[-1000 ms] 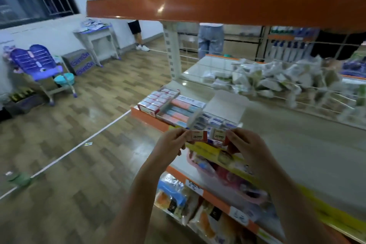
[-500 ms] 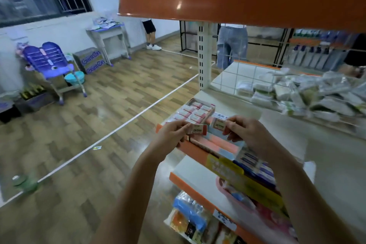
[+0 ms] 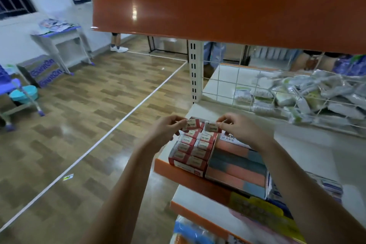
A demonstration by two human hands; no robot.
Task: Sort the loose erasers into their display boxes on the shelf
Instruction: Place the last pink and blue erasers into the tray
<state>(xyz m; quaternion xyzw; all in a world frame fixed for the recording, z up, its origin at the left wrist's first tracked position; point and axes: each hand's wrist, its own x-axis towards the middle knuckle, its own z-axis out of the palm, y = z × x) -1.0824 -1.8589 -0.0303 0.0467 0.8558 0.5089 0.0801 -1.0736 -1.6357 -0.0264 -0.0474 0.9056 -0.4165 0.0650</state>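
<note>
**Two hands, two erasers, over the red box**

My left hand (image 3: 164,130) pinches one small eraser (image 3: 191,125) by its end between thumb and fingertips, and my right hand (image 3: 239,128) pinches a second eraser (image 3: 211,127) the same way. Both erasers hang just above the far end of the red display box (image 3: 190,152), side by side and nearly touching. Each is a short white block in a paper sleeve with a red band and small dark print I can't read.

The red display box sits at the left end of the shelf (image 3: 316,154), right at its orange front edge. Inside it I see two rows of matching red-and-white erasers packed close, labels up. Touching the box on its right is a second display box (image 3: 237,170) holding long bars in salmon pink and grey-blue. Further right of that, a third box (image 3: 328,186) with blue-printed packs is blurred. Behind the red box, past a wire grid, lies a heap of pale packets (image 3: 309,97).
</note>
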